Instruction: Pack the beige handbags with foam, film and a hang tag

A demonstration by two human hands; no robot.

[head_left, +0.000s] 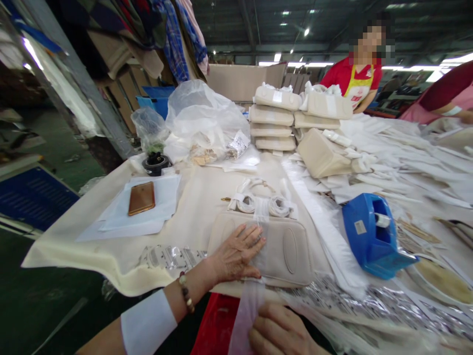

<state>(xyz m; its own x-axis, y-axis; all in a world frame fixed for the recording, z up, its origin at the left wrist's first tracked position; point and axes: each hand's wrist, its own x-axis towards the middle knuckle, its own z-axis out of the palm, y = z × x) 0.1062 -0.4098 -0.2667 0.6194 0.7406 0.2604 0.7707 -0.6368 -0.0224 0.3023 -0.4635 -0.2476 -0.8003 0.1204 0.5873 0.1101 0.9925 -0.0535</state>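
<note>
A beige handbag [273, 251] lies flat on the table, its wrapped straps [246, 201] laid out beyond its top edge. Across its middle runs a translucent whitish strip [251, 301] that hangs over the near table edge. My left hand [238, 251], with a beaded bracelet [185, 291] at the wrist, presses flat on the bag beside the strip, fingers stretched out. Below the table edge my right hand [281, 330] is closed, fingers curled at the strip's hanging end. Its fingertips are partly hidden.
A blue tape dispenser [369, 236] stands to the right, near loose white sheets [399, 158]. Stacked bags [273, 118] rise at the back. On the left lie a phone [142, 198] on paper and a small plant pot [157, 162]. A person in red [343, 74] stands across the table.
</note>
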